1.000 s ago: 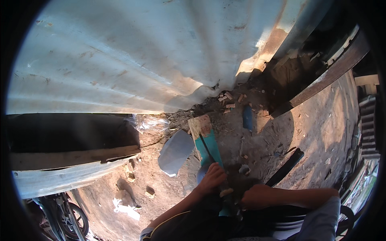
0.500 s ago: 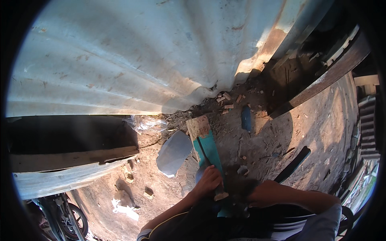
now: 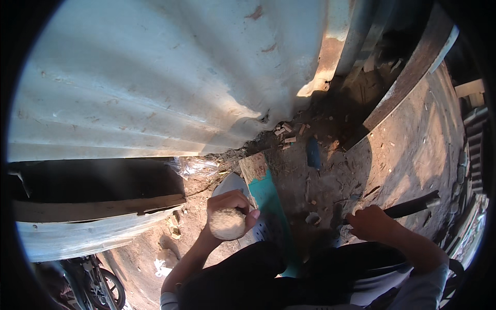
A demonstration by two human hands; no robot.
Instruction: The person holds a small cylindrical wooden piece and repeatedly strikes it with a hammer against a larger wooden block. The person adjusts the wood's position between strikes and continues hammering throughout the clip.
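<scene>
My left hand (image 3: 235, 202) is closed round a tool with a wooden handle (image 3: 227, 224). The handle's pale round end faces up toward me, and the rest of the tool is hidden below the hand. My right hand (image 3: 373, 223) is wrapped round a long dark bar (image 3: 413, 205), which sticks out to the right of the fist. Between my hands lies a green-painted board (image 3: 269, 195) with a bare wood far end (image 3: 254, 166). Its near part runs in under my dark-clothed legs.
A corrugated metal sheet (image 3: 155, 88) rises in front. Brick pieces (image 3: 285, 129), a blue piece (image 3: 313, 153) and a grey flat piece (image 3: 231, 183) lie on the dirt. A wooden beam (image 3: 398, 90) slants at far right; a motorbike (image 3: 98, 284) stands at lower left.
My left hand has lifted off the board and moved left, tipping the wooden handle upward. My right hand has moved right onto the dark bar, which has turned flatter.
</scene>
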